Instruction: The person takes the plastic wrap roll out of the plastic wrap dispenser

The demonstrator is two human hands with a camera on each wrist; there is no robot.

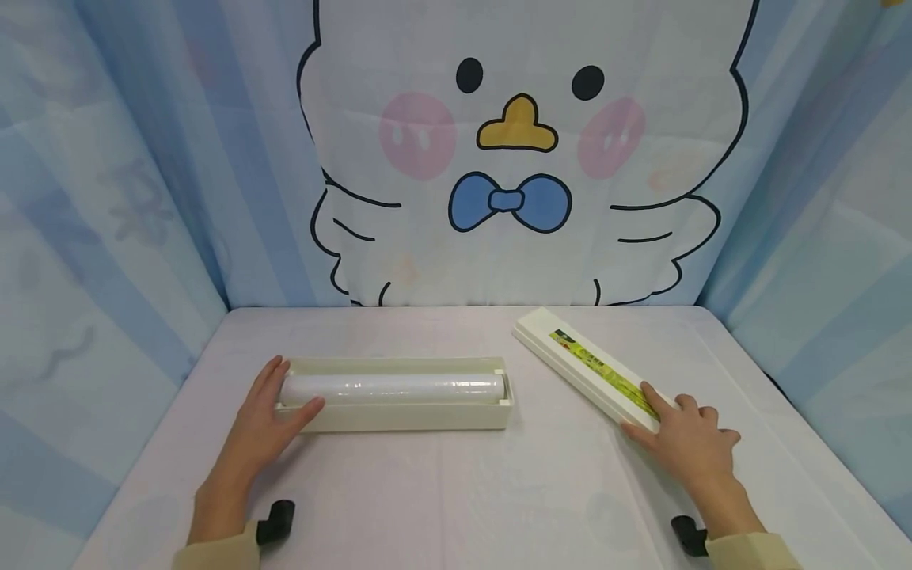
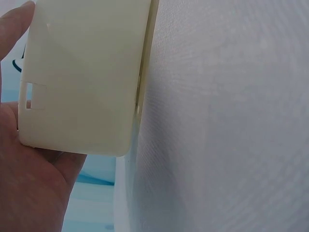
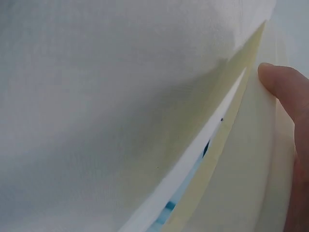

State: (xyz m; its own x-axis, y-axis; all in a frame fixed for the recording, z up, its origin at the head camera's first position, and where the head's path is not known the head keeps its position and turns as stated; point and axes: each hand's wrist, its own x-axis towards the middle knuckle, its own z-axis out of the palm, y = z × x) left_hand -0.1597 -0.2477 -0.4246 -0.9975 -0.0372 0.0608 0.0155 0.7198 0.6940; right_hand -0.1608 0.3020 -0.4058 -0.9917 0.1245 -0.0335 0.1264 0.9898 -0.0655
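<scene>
A long cream cling film box (image 1: 406, 419) lies open on the table with a roll of cling film (image 1: 413, 387) inside. My left hand (image 1: 258, 423) grips the box's left end, thumb at the front and fingers at the back. In the left wrist view, the box's flat end (image 2: 87, 82) sits between thumb and fingers. To the right, the long cream lid (image 1: 563, 356) with a yellow-green label lies slanted. My right hand (image 1: 694, 443) holds its near end. A thin gap shows under the lid's edge (image 3: 212, 159) in the right wrist view.
A pale cloth covers the table (image 1: 456, 491). Blue and white curtains (image 1: 114, 237) enclose it at the sides, and a cartoon-printed cloth (image 1: 513, 261) hangs behind. Black wrist mounts (image 1: 276, 522) stick out from both sleeves.
</scene>
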